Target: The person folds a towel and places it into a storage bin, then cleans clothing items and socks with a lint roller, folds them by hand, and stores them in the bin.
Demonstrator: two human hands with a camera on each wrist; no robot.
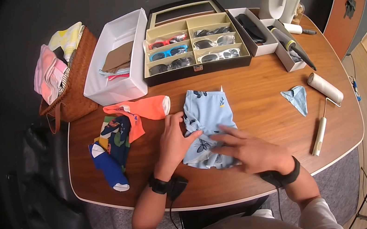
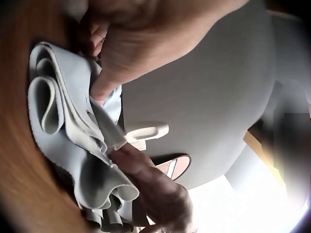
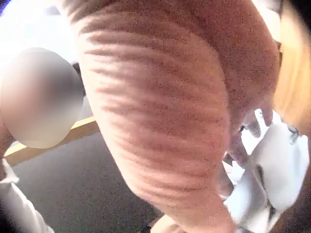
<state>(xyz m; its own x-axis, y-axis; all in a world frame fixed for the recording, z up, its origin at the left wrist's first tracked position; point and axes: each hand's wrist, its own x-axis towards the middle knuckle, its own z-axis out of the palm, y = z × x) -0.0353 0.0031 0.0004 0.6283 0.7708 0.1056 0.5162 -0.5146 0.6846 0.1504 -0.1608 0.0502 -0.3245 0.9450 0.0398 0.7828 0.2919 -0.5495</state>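
A light blue garment with dark butterfly prints (image 1: 208, 106) lies on the table in front of me. Its lower part is bunched, and loose folded layers (image 2: 41, 107) stand up in the left wrist view. My left hand (image 1: 174, 141) rests at the garment's left edge, thumb on the cloth and fingers apart from it just outside the edge. Over the lower right part, my right hand (image 1: 254, 151) has its fingers spread and blurred. Seen from the left wrist, the right fingers (image 2: 133, 162) touch the cloth's folded edge.
Left lie orange (image 1: 145, 109), patterned and blue socks (image 1: 108, 165). Behind stand a wicker basket (image 1: 73, 78) of cloths, a white bin (image 1: 114, 91) and a sunglasses case (image 1: 232, 63). A lint roller (image 1: 325, 87) and small blue cloth (image 1: 297, 98) lie right; open boxes (image 1: 268, 48) stand behind.
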